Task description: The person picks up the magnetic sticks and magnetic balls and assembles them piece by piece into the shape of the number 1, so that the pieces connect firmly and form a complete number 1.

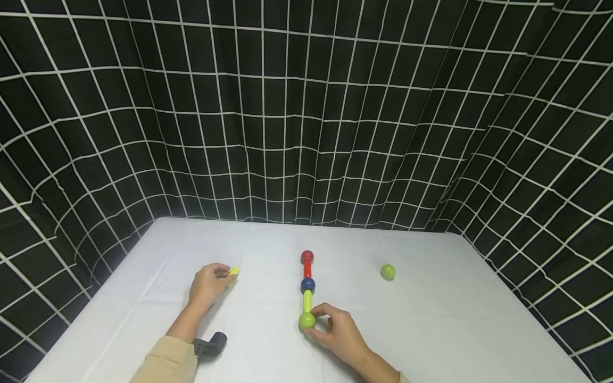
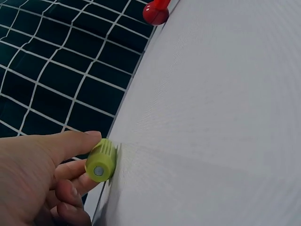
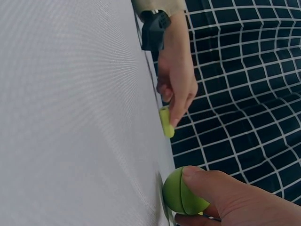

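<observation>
My left hand (image 1: 209, 285) pinches a short yellow-green rod (image 2: 101, 162) between thumb and fingers, low over the left part of the white table. A round metal end shows on that rod in the left wrist view. At the centre, a line of joined pieces runs toward me: a red ball (image 1: 307, 256), a red rod (image 1: 307, 269), a blue ball (image 1: 308, 284), another yellow-green rod (image 1: 307, 301) and a green ball (image 1: 306, 321) at the near end. My right hand (image 1: 341, 332) holds this near green ball (image 3: 176, 192) between thumb and fingers.
A second green ball (image 1: 388, 272) lies alone on the white-covered table (image 1: 431, 314), to the right of the line. Dark curtains (image 1: 297, 117) with a white grid stand behind the table and along both sides. A dark wrist camera (image 1: 211, 344) juts from my left wrist.
</observation>
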Motion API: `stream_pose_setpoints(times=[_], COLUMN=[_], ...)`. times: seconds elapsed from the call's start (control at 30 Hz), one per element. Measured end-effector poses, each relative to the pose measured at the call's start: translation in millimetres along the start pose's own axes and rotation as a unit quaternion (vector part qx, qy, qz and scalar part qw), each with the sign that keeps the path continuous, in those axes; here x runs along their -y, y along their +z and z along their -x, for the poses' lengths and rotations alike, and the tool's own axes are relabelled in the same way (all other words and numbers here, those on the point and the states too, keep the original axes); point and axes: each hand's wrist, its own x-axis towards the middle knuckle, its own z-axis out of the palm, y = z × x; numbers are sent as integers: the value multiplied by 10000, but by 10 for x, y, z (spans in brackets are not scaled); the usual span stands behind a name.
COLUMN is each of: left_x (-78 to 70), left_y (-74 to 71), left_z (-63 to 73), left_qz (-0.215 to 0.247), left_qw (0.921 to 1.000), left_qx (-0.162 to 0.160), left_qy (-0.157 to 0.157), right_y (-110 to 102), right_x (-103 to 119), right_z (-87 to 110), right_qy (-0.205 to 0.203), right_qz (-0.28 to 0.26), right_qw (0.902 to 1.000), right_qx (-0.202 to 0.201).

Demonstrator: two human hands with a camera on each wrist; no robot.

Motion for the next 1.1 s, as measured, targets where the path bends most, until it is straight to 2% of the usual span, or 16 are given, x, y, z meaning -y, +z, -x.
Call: stream_pose_setpoints(times=[0.23, 0.53, 0.83, 1.1], left_x=[-12, -43, -33, -29], left_y=[12, 37, 49, 65], left_z=[37, 59, 62, 33], left_qz=[-472, -750, -355, -58], left_qw=[9987, 9969, 9992, 9999], left_qx=[-78, 20, 158, 138], left_qy=[201, 231, 12, -1], right_y=[4, 6, 8, -4], right_x=[-6, -4, -4, 6], right_z=[18, 17, 4, 10], right_qy=[-43, -36, -23, 23], right_qz=[-19, -15, -91, -71], right_qw=[10000, 10000, 9999, 10000], right_qx=[-37, -19, 46, 57])
